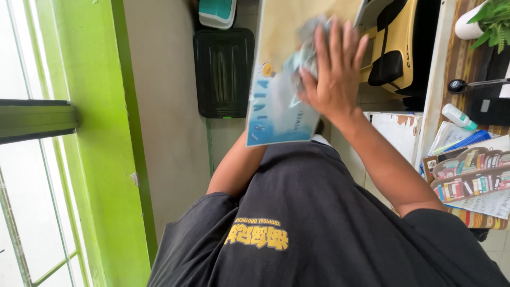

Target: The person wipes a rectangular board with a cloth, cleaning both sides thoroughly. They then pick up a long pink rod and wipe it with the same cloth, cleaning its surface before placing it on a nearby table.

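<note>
I hold a large flat book [273, 114] with a beige and blue cover up in front of my chest. My right hand [334, 69] lies on the cover, fingers spread, pressing a crumpled grey cloth [305, 45] against it. My left forearm [234, 165] reaches up under the book's lower edge. The left hand itself is hidden behind the book, which it seems to support from below.
A black ribbed bin [223, 72] stands on the floor against the beige wall. A green window frame [90, 133] fills the left. To the right are a yellow and black bag [396, 48], a desk edge [433, 79] with books, papers, a small white bottle [458, 117] and a potted plant [491, 18].
</note>
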